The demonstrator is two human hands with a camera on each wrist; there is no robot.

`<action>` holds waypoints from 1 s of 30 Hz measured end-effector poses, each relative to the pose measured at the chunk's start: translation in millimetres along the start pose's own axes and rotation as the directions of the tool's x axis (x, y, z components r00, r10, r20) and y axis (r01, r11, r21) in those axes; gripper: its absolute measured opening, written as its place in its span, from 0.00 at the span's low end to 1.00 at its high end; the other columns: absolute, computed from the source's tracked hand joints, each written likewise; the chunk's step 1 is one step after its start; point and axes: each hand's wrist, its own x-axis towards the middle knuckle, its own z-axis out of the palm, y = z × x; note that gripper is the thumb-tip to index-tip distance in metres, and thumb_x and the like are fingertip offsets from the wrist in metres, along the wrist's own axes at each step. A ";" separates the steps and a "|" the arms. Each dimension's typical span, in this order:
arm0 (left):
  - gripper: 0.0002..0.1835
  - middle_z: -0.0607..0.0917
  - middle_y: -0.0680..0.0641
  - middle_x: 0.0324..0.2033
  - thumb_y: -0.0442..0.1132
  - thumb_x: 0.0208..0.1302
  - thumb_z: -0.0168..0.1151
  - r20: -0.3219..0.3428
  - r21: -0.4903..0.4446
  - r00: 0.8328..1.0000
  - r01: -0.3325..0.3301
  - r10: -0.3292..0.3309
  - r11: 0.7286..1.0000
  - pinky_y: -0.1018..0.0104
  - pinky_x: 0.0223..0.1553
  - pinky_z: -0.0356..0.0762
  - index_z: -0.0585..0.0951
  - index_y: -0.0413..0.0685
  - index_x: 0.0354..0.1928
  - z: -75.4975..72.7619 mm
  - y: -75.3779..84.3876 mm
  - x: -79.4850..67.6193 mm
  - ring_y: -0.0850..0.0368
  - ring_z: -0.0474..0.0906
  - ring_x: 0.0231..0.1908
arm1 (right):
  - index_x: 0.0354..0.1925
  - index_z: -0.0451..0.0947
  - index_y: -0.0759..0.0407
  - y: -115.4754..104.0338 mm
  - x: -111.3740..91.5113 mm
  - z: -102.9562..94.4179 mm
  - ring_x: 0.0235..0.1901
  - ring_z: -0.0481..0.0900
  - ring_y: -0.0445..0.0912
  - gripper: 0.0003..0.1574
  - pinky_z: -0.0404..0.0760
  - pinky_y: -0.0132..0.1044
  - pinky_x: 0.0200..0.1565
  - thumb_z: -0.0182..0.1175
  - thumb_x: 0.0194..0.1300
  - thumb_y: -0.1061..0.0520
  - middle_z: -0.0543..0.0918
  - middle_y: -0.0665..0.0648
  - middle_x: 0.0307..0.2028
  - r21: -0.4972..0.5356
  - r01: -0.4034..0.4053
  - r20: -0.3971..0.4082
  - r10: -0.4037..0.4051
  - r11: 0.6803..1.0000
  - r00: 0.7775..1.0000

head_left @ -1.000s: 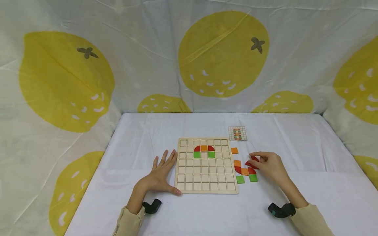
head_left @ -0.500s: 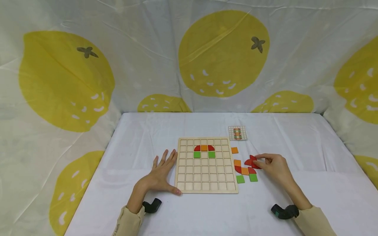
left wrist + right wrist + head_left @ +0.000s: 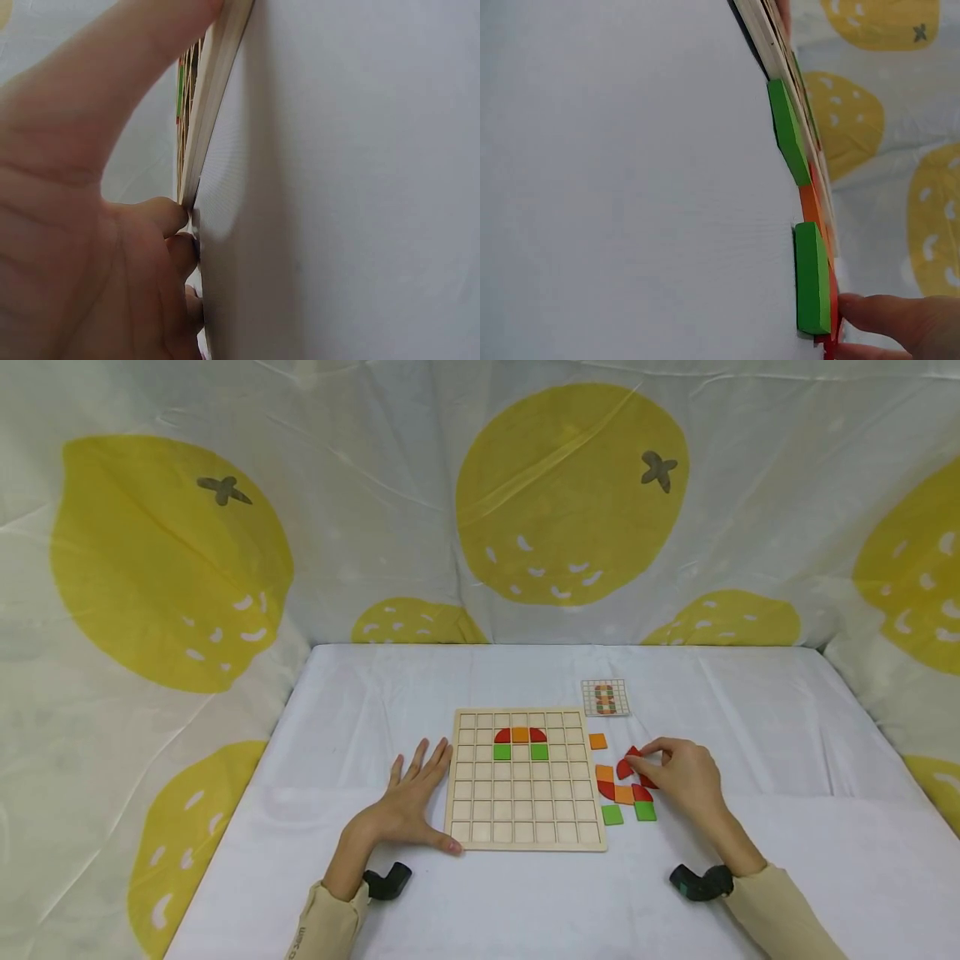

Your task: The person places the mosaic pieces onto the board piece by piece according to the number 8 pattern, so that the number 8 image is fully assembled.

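My left hand lies with fingers spread along the left edge of a wooden grid board, thumb at its lower left corner. On the board sit two red quarter-circles, an orange square between them, and two green squares below. Right of the board, my right hand pinches a red quarter-circle tile between thumb and index finger. Other red tiles lie close under its fingertips, partly hidden. In the right wrist view, its fingers show behind a green square tile.
Loose orange tiles, red tiles and green tiles lie beside the board's right edge. A small pattern card rests past its upper right corner. White cloth covers the table; a lemon-print curtain stands behind.
My right hand first drew slightly right among the red tiles, then came back left and up, and the red tiles there have shifted and turned. The left hand stays still.
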 end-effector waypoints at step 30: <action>0.81 0.38 0.42 0.84 0.66 0.38 0.85 -0.004 -0.015 1.000 -0.017 0.017 1.000 0.28 0.76 0.22 0.40 0.41 0.83 -1.9 2.4 -1.8 0.35 0.24 0.82 | 0.48 0.89 0.60 18.3 20.0 -14.7 0.20 0.60 0.42 0.20 0.57 0.33 0.22 0.77 0.59 0.52 0.61 0.48 0.17 0.121 0.075 0.239 -0.102 0.990 0.966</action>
